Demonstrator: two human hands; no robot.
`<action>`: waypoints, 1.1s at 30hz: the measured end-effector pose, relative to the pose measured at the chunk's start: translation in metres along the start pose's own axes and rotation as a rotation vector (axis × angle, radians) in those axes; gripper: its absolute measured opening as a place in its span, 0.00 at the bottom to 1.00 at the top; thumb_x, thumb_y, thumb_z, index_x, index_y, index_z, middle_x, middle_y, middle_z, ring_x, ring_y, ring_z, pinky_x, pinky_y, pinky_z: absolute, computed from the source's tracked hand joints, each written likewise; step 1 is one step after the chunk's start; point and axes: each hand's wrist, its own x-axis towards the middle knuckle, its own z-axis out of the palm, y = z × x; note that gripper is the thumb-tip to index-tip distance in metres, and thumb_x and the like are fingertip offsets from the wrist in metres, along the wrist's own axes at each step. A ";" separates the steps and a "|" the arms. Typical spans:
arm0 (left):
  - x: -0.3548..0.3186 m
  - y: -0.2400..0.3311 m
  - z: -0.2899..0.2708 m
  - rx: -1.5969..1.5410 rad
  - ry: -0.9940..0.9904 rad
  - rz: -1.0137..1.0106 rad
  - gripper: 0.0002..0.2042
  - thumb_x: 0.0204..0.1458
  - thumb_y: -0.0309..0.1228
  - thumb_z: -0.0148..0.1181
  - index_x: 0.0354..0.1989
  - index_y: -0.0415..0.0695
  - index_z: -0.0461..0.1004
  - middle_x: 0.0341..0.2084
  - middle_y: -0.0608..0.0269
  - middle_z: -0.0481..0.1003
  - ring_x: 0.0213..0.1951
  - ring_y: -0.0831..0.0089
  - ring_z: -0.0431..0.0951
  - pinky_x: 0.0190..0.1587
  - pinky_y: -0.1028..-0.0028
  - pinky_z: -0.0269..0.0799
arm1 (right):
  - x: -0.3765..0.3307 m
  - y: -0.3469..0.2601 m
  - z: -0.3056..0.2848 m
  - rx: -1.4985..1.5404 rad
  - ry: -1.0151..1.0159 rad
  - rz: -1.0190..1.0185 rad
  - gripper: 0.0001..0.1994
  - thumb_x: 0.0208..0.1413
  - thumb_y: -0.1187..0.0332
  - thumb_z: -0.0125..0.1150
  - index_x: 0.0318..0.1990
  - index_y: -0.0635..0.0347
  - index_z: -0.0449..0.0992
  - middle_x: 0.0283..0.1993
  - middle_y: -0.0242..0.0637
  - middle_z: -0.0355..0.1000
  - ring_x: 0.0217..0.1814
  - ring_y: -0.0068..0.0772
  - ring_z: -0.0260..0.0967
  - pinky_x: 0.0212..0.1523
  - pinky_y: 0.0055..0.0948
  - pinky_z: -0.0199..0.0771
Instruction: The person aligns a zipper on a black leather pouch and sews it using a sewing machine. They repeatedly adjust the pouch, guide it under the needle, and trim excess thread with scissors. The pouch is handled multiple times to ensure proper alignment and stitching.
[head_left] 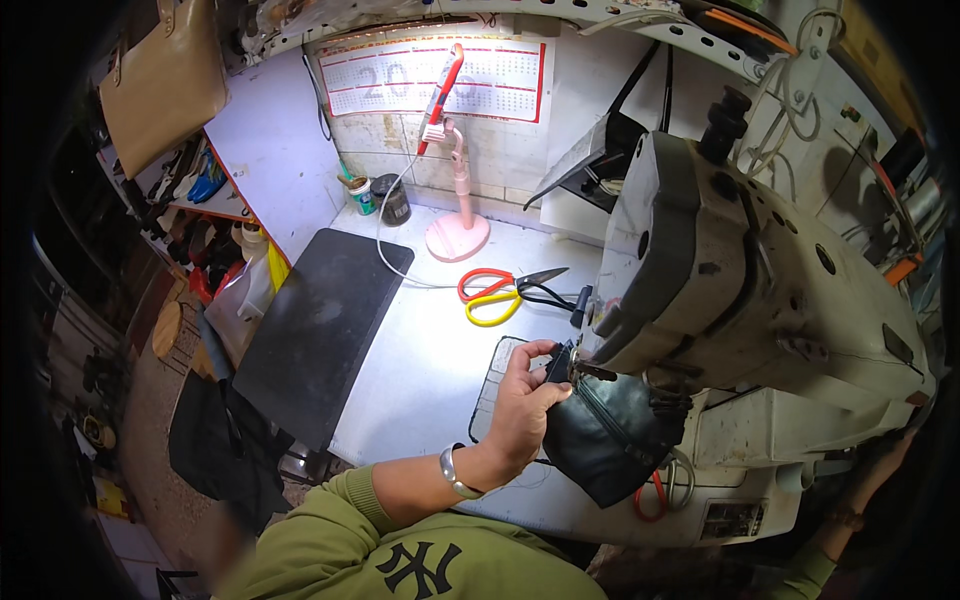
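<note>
My left hand [525, 400] pinches the edge of a black leather piece [600, 440] between thumb and fingers, close to the needle area of a sewing machine [770, 290]. The leather looks like a small pouch or bag part, with a seam or zip line across it and a gathered end on the right. It hangs over the front of the table, partly under the machine head. At the far right, my right hand [893, 458] reaches up beside the machine's end. Its fingers are lost in the dark rim, so what it touches is hidden.
Scissors with red and yellow handles [493, 297] lie behind the machine's needle. A pink lamp stand [458, 235], a black board [320, 330] and small pots [390, 200] are on the white table [400, 400]. Red-handled snips [652, 498] lie near the front edge.
</note>
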 end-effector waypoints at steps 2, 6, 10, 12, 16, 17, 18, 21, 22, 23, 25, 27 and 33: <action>-0.001 0.000 0.000 -0.005 -0.022 0.007 0.22 0.52 0.13 0.46 0.55 0.42 0.56 0.39 0.58 0.75 0.37 0.81 0.74 0.41 0.82 0.70 | -0.008 0.019 -0.005 -0.186 -0.052 -0.124 0.31 0.64 0.46 0.47 0.63 0.64 0.62 0.50 0.43 0.70 0.44 0.31 0.69 0.40 0.27 0.70; 0.001 0.003 -0.007 0.063 -0.076 0.001 0.21 0.54 0.15 0.46 0.56 0.42 0.55 0.37 0.60 0.75 0.36 0.83 0.72 0.39 0.83 0.69 | -0.055 0.002 0.005 -0.684 0.069 -0.535 0.27 0.66 0.51 0.44 0.62 0.65 0.62 0.57 0.49 0.66 0.58 0.40 0.65 0.54 0.36 0.68; 0.012 0.005 -0.017 0.226 -0.151 0.032 0.20 0.57 0.17 0.48 0.56 0.42 0.55 0.33 0.63 0.74 0.34 0.84 0.70 0.38 0.84 0.66 | -0.195 -0.061 0.047 -0.233 0.049 -0.624 0.21 0.68 0.61 0.40 0.62 0.67 0.62 0.52 0.46 0.66 0.51 0.40 0.65 0.55 0.39 0.65; 0.017 0.004 -0.017 0.355 -0.143 0.102 0.19 0.58 0.17 0.48 0.56 0.42 0.56 0.31 0.65 0.72 0.33 0.84 0.68 0.38 0.83 0.65 | -0.278 -0.084 0.077 -0.081 -0.469 -0.722 0.22 0.64 0.58 0.47 0.57 0.67 0.65 0.44 0.41 0.68 0.43 0.34 0.64 0.52 0.38 0.63; 0.016 0.008 -0.014 0.338 -0.189 0.113 0.17 0.58 0.17 0.48 0.55 0.41 0.58 0.32 0.66 0.71 0.34 0.84 0.68 0.40 0.83 0.65 | -0.355 -0.121 0.124 -0.143 -1.090 -0.099 0.25 0.53 0.66 0.64 0.57 0.67 0.68 0.43 0.45 0.71 0.41 0.41 0.72 0.42 0.34 0.72; 0.016 0.009 -0.012 0.328 -0.159 0.060 0.16 0.58 0.17 0.48 0.54 0.41 0.59 0.32 0.66 0.71 0.34 0.84 0.68 0.40 0.83 0.65 | -0.362 -0.126 0.135 -0.071 -1.032 -0.061 0.23 0.53 0.67 0.64 0.55 0.67 0.69 0.43 0.46 0.71 0.41 0.41 0.72 0.42 0.33 0.72; 0.016 0.010 -0.010 0.294 -0.152 0.047 0.16 0.58 0.16 0.47 0.53 0.41 0.60 0.33 0.66 0.72 0.34 0.84 0.68 0.41 0.83 0.65 | -0.365 -0.129 0.145 0.006 -0.980 -0.017 0.22 0.53 0.67 0.64 0.54 0.66 0.70 0.44 0.46 0.72 0.41 0.42 0.73 0.41 0.32 0.72; 0.014 0.009 -0.006 0.183 -0.108 0.032 0.14 0.57 0.16 0.47 0.50 0.41 0.63 0.33 0.66 0.72 0.35 0.84 0.70 0.42 0.83 0.67 | -0.362 -0.135 0.156 -0.046 -1.037 0.029 0.20 0.54 0.71 0.62 0.54 0.66 0.72 0.48 0.42 0.73 0.47 0.34 0.71 0.48 0.28 0.69; 0.013 0.007 -0.005 0.146 -0.081 0.023 0.13 0.57 0.15 0.47 0.50 0.41 0.63 0.34 0.66 0.72 0.35 0.84 0.70 0.42 0.83 0.67 | -0.360 -0.135 0.157 -0.111 -1.089 0.029 0.20 0.54 0.73 0.62 0.55 0.67 0.72 0.50 0.40 0.74 0.50 0.30 0.70 0.52 0.27 0.68; 0.013 0.006 -0.004 0.123 -0.089 0.037 0.13 0.57 0.15 0.47 0.49 0.41 0.63 0.34 0.66 0.72 0.35 0.84 0.70 0.42 0.83 0.67 | -0.361 -0.134 0.159 -0.091 -1.074 0.030 0.20 0.54 0.73 0.62 0.55 0.66 0.72 0.50 0.40 0.74 0.50 0.30 0.70 0.52 0.27 0.68; 0.013 0.003 -0.005 0.074 -0.076 0.047 0.13 0.57 0.15 0.47 0.49 0.41 0.63 0.33 0.65 0.73 0.36 0.84 0.71 0.42 0.83 0.68 | -0.364 -0.130 0.159 -0.036 -1.054 0.043 0.21 0.54 0.74 0.62 0.56 0.65 0.72 0.51 0.41 0.74 0.50 0.29 0.70 0.52 0.27 0.68; 0.013 0.001 -0.007 0.069 -0.077 0.065 0.12 0.57 0.15 0.47 0.48 0.40 0.63 0.33 0.65 0.73 0.35 0.84 0.71 0.42 0.83 0.68 | -0.367 -0.126 0.159 -0.072 -1.021 -0.007 0.21 0.54 0.74 0.62 0.56 0.64 0.72 0.50 0.40 0.74 0.49 0.29 0.70 0.52 0.27 0.68; 0.016 0.000 -0.002 0.047 -0.052 0.105 0.11 0.57 0.15 0.46 0.46 0.40 0.61 0.32 0.65 0.73 0.33 0.84 0.72 0.39 0.83 0.70 | -0.367 -0.123 0.166 -0.078 -0.973 -0.002 0.21 0.54 0.74 0.61 0.57 0.63 0.73 0.45 0.37 0.74 0.45 0.27 0.70 0.50 0.25 0.67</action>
